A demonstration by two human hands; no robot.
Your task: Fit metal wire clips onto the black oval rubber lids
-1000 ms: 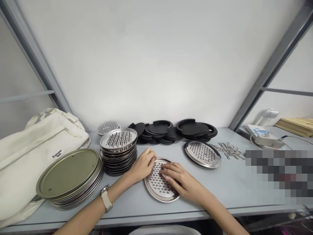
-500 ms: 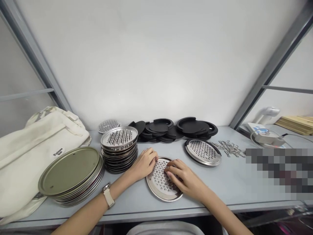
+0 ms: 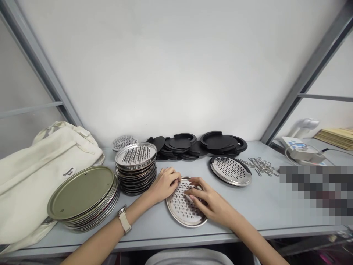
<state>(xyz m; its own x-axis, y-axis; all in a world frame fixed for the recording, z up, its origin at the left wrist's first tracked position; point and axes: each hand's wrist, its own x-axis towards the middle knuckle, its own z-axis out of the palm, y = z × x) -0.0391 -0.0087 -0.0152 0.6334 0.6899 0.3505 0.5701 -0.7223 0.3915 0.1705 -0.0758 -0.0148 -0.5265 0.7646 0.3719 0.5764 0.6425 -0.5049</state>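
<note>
A grater [image 3: 180,207] lies under the loosely spread right hand [image 3: 211,204]; the left hand [image 3: 165,185] curls at its rim, grip unclear. It looks less complete than the black-edged graters [image 3: 231,171] beyond the right hand.

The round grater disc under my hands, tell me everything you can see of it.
The grater disc looks like shiny metal, round, with a smooth raised rim and rows of small toothed openings across its middle. It lies on the grey table, near the front edge. The left hand is at its far-left rim; the right hand covers part of its right side, though fingertip contact is unclear.
</note>
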